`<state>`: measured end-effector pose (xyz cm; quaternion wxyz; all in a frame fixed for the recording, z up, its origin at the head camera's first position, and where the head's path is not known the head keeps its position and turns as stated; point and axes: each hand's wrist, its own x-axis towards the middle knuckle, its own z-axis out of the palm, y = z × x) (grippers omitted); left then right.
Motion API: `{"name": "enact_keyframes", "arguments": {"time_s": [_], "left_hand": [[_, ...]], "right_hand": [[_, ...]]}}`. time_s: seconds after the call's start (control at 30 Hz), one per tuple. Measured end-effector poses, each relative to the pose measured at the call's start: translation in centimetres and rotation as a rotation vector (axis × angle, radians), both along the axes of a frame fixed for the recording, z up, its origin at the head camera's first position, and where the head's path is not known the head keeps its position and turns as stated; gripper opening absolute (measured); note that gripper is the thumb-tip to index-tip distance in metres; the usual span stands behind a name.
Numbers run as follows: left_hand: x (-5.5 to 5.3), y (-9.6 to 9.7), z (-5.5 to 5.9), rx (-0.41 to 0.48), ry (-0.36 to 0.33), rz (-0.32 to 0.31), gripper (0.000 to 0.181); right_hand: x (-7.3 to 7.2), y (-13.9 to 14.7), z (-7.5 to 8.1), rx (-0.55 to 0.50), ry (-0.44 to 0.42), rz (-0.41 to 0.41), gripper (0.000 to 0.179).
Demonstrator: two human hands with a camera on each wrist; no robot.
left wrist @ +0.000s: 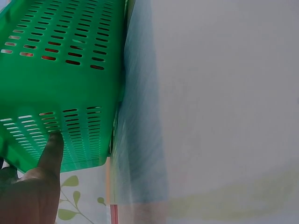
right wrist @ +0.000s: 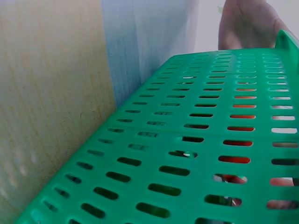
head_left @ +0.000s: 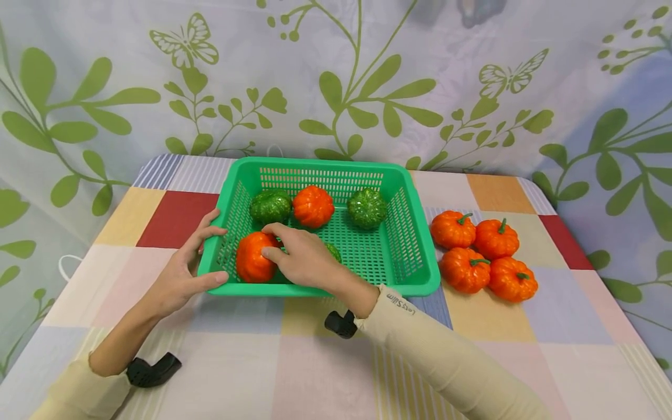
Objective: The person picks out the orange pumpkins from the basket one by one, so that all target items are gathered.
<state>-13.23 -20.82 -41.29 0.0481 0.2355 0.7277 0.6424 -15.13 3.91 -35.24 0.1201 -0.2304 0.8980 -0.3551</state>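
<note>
A green plastic basket (head_left: 409, 289) with slotted walls stands on the table. Inside it, at the near left, my right hand (head_left: 310, 259) holds an orange pumpkin (head_left: 253, 259) with thumb and fingers on its right side. My left hand (head_left: 181, 280) grips the basket's left end, thumb and fingers over the rim; in the left wrist view one finger (left wrist: 51, 154) lies against the outer wall. Another orange pumpkin (head_left: 313, 207) sits behind, between two green pumpkins, one left (head_left: 270, 206) and one right (head_left: 367, 208). A third green pumpkin (head_left: 333, 252) is mostly hidden under my right hand.
To the basket's right, several orange pumpkins with green stems (head_left: 467, 270) sit grouped on the checked tablecloth (head_left: 226, 356). A leaf-patterned curtain (head_left: 336, 76) hangs behind the table. Black wrist devices (head_left: 152, 371) show at both cuffs.
</note>
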Motion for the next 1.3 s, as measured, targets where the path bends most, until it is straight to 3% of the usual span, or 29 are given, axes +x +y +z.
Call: {"name": "enact_keyframes", "arguments": {"time_s": [0.23,0.7,0.9,1.17,1.3], "left_hand": [[0.01,-0.19,-0.21,0.003,0.001,-0.001,0.057],[0.36,-0.25,-0.26,-0.014,-0.004,-0.003,0.059],[0.21,-0.39,-0.45,0.009,0.011,-0.017,0.059],[0.16,-0.01,-0.2,-0.003,0.017,-0.004,0.058],[0.2,0.3,0.03,0.02,0.01,-0.008,0.058]], "right_hand": [[0.03,0.06,-0.02,-0.071,-0.015,-0.029,0.044],[0.2,0.14,-0.05,-0.095,-0.068,-0.015,0.045],[0.22,0.17,-0.08,-0.182,-0.041,-0.018,0.04],[0.13,0.41,-0.03,-0.388,-0.09,-0.058,0.032],[0.12,0.57,0.14,-0.435,-0.093,-0.073,0.031]]}}
